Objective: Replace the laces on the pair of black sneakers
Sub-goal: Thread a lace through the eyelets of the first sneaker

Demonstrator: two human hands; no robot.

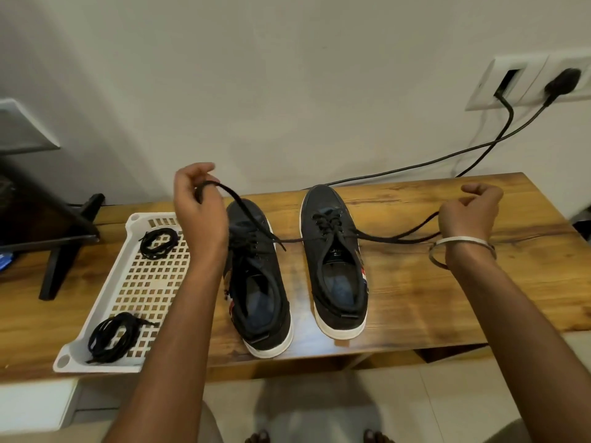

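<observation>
Black flat lace (323,239) (right sneaker (332,260)) pinched by left fingers (204,187); right fingers (473,199) curl round it.

The person's left hand (198,206) is raised with fingers curled, pinching a black lace end; the right hand (468,212), braceleted wrist bent, grips the other end.

I see two black sneakers side by side on the wooden table (447,282), toes toward the wall. My left hand (198,206) pinches one end of a black lace (383,239) raised above the left sneaker (259,282). My right hand (468,211) holds the other end out past the right sneaker (332,251), through whose eyelets the lace runs. Two coiled spare laces (115,334) lie in the white perforated tray (96,298).
</observation>
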